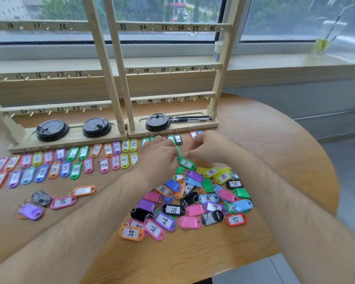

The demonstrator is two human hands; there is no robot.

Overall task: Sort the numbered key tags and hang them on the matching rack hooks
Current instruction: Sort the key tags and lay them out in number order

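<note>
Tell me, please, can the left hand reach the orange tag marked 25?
Probably yes: the orange tag lies uncovered at the edge of the pile, though the left hand seems to pinch a green tag.

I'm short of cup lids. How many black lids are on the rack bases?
3 lids: one at the left of the left rack's base, one at its right, one on the right rack's base beside the pens. The leftmost may be stacked.

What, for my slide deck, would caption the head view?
The left hand and right hand pinch a green tag beyond the pile, before the rack.
</note>
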